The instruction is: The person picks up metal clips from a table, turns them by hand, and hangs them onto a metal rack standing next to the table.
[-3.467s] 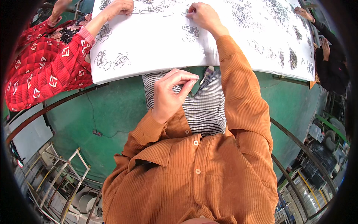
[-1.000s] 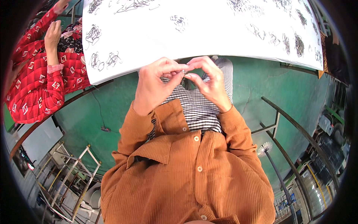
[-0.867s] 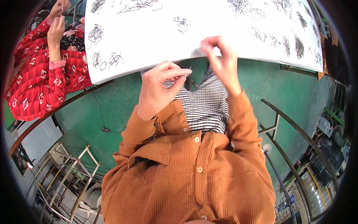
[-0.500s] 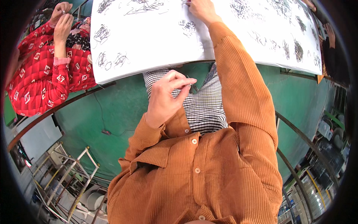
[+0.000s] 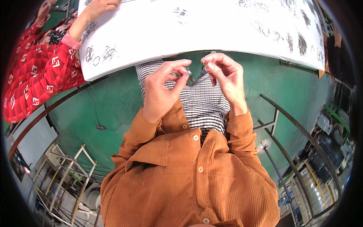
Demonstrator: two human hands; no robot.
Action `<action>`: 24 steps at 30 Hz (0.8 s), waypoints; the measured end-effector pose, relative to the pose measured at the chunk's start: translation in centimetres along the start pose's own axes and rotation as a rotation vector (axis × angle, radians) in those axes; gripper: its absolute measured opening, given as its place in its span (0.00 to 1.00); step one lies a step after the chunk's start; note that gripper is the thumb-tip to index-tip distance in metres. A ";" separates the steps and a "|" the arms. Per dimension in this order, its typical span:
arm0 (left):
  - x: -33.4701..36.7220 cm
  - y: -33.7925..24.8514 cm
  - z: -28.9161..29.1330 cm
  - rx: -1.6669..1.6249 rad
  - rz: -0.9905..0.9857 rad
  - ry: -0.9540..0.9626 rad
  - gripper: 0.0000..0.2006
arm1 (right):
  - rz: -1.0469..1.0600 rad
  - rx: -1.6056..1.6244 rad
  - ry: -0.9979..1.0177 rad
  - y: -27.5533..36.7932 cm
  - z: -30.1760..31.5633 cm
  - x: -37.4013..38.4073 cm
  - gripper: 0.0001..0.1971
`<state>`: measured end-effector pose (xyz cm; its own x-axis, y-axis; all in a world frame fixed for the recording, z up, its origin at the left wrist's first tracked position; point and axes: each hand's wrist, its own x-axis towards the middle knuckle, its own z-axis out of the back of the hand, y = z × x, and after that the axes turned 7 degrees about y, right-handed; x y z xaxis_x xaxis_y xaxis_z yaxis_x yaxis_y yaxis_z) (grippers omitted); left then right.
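My left hand [image 5: 163, 87] is above my lap, thumb and fingers curled toward each other around something small and thin that I cannot make out. Facing it, a short gap away, my right hand [image 5: 226, 78] pinches thumb against forefinger; whatever it holds is too small to name. Both hands are just short of the near edge of a white-covered table [image 5: 151, 41]. On that cover lie small heaps of thin dark curved pieces [image 5: 180, 16], with a larger heap of dark pieces [image 5: 302, 44] farther right.
At the left a person in a red patterned sleeve [image 5: 49, 85] reaches over the table. Another person's dark sleeve [image 5: 336, 56] shows at the right edge. Curved metal rails [image 5: 298, 128] flank me, and a metal frame [image 5: 73, 166] stands lower left. The floor [image 5: 113, 102] is green.
My right hand has come back from the table to face my left hand. The thumb and fingers of my left hand have parted slightly. The neighbour's hand has moved onto the table.
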<state>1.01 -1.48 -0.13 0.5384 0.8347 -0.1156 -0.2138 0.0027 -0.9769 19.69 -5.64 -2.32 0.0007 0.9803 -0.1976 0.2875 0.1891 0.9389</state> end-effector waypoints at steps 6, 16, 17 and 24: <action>0.6 -0.7 -0.4 -0.049 0.072 -0.011 0.21 | -0.031 0.070 0.012 0.3 -0.5 -0.5 0.04; 0.4 -1.0 -0.8 -0.077 0.074 -0.041 0.22 | 0.130 0.052 0.025 -2.2 -1.6 0.5 0.02; 0.4 -0.9 -0.8 -0.082 0.075 -0.046 0.22 | 0.125 0.063 0.027 -2.2 -1.6 0.5 0.02; 0.4 -0.8 -0.8 -0.083 0.091 -0.077 0.22 | 0.206 0.016 0.029 -2.8 -1.5 0.7 0.02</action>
<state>2.06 -1.64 0.46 0.4553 0.8690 -0.1937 -0.1894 -0.1181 -0.9748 17.46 -5.44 -4.69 0.0333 0.9994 0.0067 0.2991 -0.0163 0.9541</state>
